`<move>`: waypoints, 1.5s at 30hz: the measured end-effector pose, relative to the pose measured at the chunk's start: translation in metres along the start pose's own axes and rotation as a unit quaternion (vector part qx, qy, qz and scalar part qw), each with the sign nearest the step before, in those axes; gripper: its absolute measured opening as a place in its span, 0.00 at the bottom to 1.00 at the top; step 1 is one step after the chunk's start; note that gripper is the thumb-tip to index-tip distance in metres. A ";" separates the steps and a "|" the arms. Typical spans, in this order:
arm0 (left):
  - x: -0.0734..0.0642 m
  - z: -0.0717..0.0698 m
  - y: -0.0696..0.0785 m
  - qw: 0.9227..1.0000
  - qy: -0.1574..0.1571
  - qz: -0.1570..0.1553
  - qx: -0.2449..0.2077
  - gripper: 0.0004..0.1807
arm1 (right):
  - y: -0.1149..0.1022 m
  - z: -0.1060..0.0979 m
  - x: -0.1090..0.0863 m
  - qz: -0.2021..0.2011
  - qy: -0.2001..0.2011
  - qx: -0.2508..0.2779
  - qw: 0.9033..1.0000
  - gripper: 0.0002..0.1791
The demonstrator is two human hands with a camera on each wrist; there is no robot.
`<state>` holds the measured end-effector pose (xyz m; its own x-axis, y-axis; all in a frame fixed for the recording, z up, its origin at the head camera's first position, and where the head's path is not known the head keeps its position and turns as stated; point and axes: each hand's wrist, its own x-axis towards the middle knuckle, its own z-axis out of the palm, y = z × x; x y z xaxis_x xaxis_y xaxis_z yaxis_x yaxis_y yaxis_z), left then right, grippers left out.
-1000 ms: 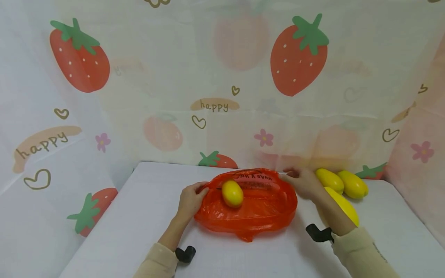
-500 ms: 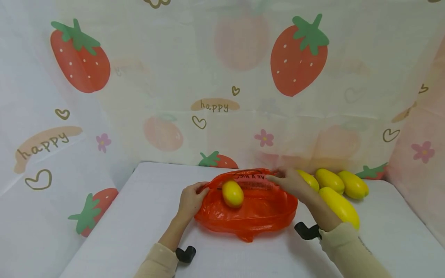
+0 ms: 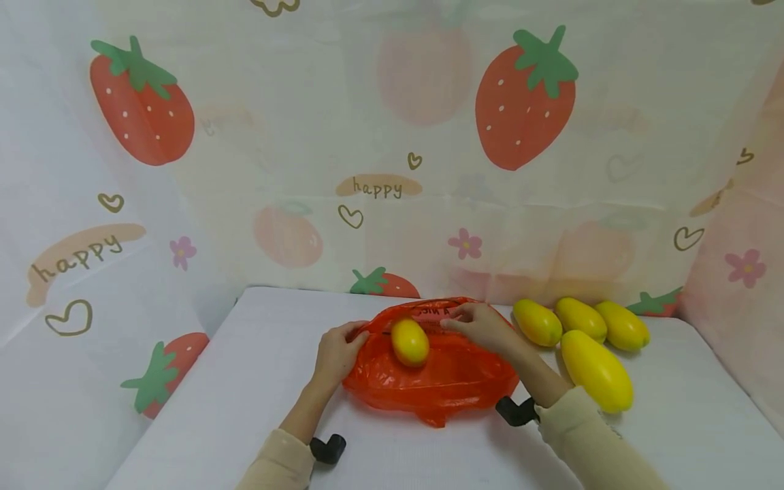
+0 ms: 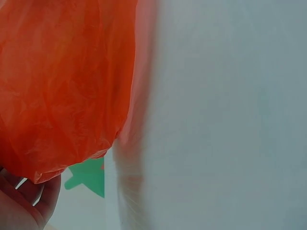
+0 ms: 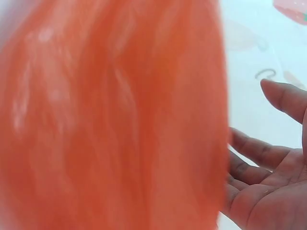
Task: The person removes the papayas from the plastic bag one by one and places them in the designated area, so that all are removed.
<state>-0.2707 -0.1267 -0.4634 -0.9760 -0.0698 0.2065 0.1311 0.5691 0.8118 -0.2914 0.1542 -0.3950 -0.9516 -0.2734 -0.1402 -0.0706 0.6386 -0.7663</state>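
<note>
A red plastic bag (image 3: 453,381) lies on the white table with its mouth spread wide. My left hand (image 3: 335,354) holds the bag's left rim between thumb and fingers; the left wrist view shows its fingers (image 4: 47,199) at the bag's edge. A yellow, mango-like fruit (image 3: 410,341) sits at the left of the bag's mouth, close to that hand. Over the bag's back right part is my right hand (image 3: 484,328), fingertips pointing left at the fruit. In the right wrist view its thumb and fingers (image 5: 259,151) are spread apart, with nothing between them, beside the bag.
Behind and right of the bag, several more yellow fruits (image 3: 537,322) lie on the table (image 3: 269,320). A larger, longer yellow fruit (image 3: 597,371) lies nearer, beside the right forearm. A strawberry-print cloth (image 3: 361,238) walls the back and sides.
My right hand has moved left, from the bag's right rim to over its mouth, uncovering the yellow fruits behind it. My left hand and the bag have stayed nearly still.
</note>
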 end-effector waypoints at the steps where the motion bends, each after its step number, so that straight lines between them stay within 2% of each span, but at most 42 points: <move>1: 0.000 0.000 0.000 1.000 0.000 0.000 -0.001 0.14 | 0.000 0.003 0.001 -0.002 -0.004 0.002 1.000 0.26; 5: 0.000 0.000 0.000 1.000 0.001 -0.002 -0.004 0.14 | -0.002 0.013 0.007 -0.004 -0.011 0.016 1.000 0.23; 14: 0.002 -0.001 0.003 1.000 0.004 -0.004 -0.004 0.14 | -0.012 0.030 0.016 0.010 0.001 0.016 1.000 0.19; 17: 0.002 -0.001 0.003 1.000 0.002 -0.005 0.000 0.14 | -0.013 0.035 0.019 0.016 0.003 0.003 1.000 0.22; 24: 0.001 -0.001 0.002 1.000 -0.004 -0.014 -0.005 0.15 | -0.016 0.048 0.026 0.044 0.004 0.026 0.999 0.29; 34: 0.001 0.002 0.001 1.000 -0.005 -0.009 -0.006 0.14 | -0.016 0.062 0.038 0.073 0.002 0.012 0.997 0.34; 38: 0.002 0.001 0.001 1.000 -0.003 -0.010 -0.007 0.14 | -0.018 0.066 0.042 0.088 0.003 0.020 0.996 0.36; 45: 0.002 0.001 -0.001 1.000 -0.001 -0.012 -0.005 0.14 | -0.021 0.072 0.044 0.087 0.006 0.011 0.996 0.34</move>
<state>-0.2726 -0.1263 -0.4640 -0.9793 -0.0808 0.1858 0.1096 0.5599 0.8213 -0.3105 0.0765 -0.4300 -0.9526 -0.1514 -0.2640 0.1018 0.6590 -0.7452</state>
